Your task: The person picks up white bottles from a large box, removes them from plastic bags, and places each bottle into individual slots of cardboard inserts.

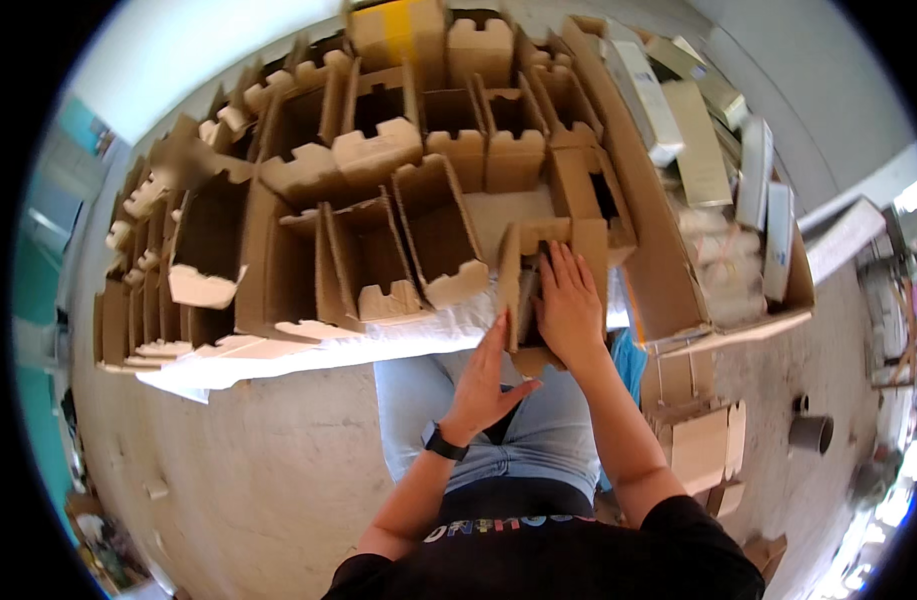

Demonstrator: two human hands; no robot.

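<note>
Brown cardboard forms the small box, left of the large carton. The right hand lies flat on it, unclenched; the left hand, thumb spread, meets its wall farther from the carton.

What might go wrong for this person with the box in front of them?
First, the cardboard box sits at the table's front edge and seems to jut past it, so it might tip toward the lap. Second, the right hand lies over its opening while the left hand is at its side; an uneven push could skew it. Third, the white sheet underneath might slide.
</note>
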